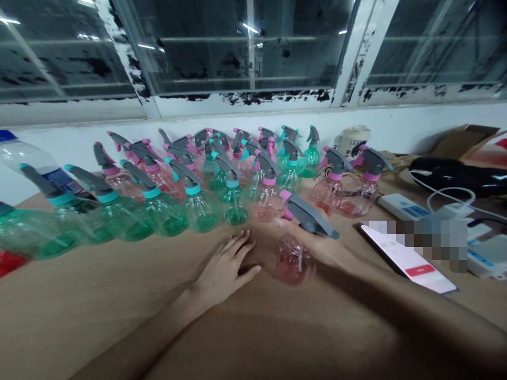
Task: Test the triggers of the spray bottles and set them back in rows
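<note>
My right hand [317,244] is closed round the neck of a pink spray bottle [295,258] with a grey trigger head [311,215], held just over the brown table [99,306]. My left hand [227,269] lies flat on the table to the bottle's left, fingers stretched out and spread, holding nothing. Just beyond both hands stands a crowd of several green spray bottles [198,208] and pink spray bottles [266,200] with grey triggers.
A clear water bottle [35,163] lies at far left. To the right are two more pink spray bottles [358,192], a phone [407,258], a white power strip [407,208] with cables, a black object [455,174], a cardboard box [461,138]. Windows line the wall behind.
</note>
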Tool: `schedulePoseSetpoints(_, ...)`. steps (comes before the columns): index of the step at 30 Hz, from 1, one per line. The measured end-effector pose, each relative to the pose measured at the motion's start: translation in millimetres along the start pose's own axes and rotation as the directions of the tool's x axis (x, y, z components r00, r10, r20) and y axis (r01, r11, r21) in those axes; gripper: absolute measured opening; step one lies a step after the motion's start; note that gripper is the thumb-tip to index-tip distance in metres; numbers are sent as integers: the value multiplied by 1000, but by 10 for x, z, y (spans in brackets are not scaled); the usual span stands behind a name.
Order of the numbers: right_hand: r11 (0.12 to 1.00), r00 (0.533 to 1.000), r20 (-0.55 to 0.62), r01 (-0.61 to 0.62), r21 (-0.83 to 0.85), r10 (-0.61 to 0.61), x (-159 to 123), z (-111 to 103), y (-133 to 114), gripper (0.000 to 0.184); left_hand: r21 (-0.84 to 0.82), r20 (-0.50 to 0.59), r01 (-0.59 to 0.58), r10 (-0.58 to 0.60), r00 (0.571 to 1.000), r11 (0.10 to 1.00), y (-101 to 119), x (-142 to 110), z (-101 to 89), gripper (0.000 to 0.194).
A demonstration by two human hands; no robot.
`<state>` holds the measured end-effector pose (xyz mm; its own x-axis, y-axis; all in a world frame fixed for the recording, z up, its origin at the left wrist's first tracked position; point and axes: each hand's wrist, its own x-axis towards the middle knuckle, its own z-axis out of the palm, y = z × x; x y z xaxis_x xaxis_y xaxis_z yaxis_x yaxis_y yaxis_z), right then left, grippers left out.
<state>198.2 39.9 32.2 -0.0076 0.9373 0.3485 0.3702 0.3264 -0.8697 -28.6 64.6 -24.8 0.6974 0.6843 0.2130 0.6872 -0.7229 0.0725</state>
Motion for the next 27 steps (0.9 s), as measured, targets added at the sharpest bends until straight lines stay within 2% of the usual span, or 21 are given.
schedulePoseSetpoints(6, 1000, 999, 34, 8, -14, -8, -7, -25, -5, 26, -13, -22, -8, 7, 1000, 1000, -5, -2, 9, 55)
schedulePoseSetpoints(10, 1000, 1000, 6, -11, -25, 12, -16, -14, -22, 35, -12, -21, 0, 0, 1000, 1000, -11, -3, 12, 56)
schedulePoseSetpoints(15, 996, 1000, -8, 19, -87, -20, -34, 0, -57, 40, -10, -11, -2, 2, 1000, 1000, -14, -5, 16, 56)
schedulePoseSetpoints(19, 993, 999, -28, 32, -114, -36, -36, -8, -69, 36, 3, -6, 0, 0, 1000, 1000, -9, -6, 13, 56)
schedulePoseSetpoints(27, 998, 1000, 18, 8, -66, -6, -27, -23, -76, 25, -1, -3, -3, 3, 1000, 1000, -11, -6, 13, 57)
